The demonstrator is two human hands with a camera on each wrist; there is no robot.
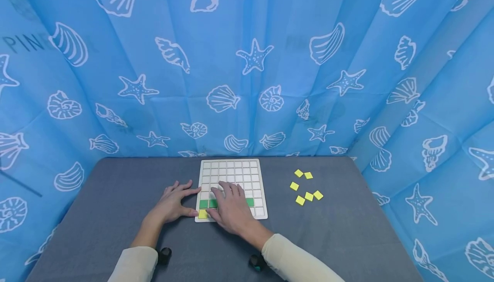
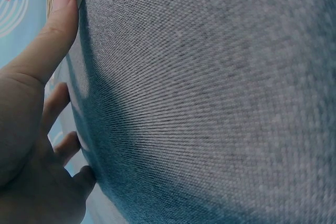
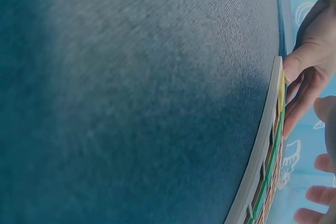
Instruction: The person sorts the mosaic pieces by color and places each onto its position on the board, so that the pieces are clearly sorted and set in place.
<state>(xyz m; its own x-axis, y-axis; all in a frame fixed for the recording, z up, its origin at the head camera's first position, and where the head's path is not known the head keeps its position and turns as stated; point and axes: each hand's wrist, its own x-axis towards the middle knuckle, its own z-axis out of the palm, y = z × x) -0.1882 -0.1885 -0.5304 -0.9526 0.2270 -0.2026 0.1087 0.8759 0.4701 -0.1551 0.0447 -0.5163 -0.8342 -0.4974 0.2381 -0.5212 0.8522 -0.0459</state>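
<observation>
A white gridded board (image 1: 238,165) lies flat on the grey table. Along one of its lower rows run green squares (image 1: 203,204), partly covered by my right hand. One yellow square tile (image 1: 202,214) sits in the board's bottom left cell. My left hand (image 1: 172,204) is spread at the board's left edge, its thumb (image 2: 64,6) touching the corner by the yellow tile. Above the lower middle of the board is my right hand (image 1: 234,211), fingers loosely extended and nothing visibly held. Its fingers appear apart from the board in the right wrist view; what lies under the palm is hidden.
Several loose yellow square tiles (image 1: 300,200) are scattered on the table (image 1: 339,230) right of the board. A blue curtain (image 1: 247,114) with white shells hangs behind the table and at its sides. Dark wrist devices (image 1: 164,255) show beside the sleeves.
</observation>
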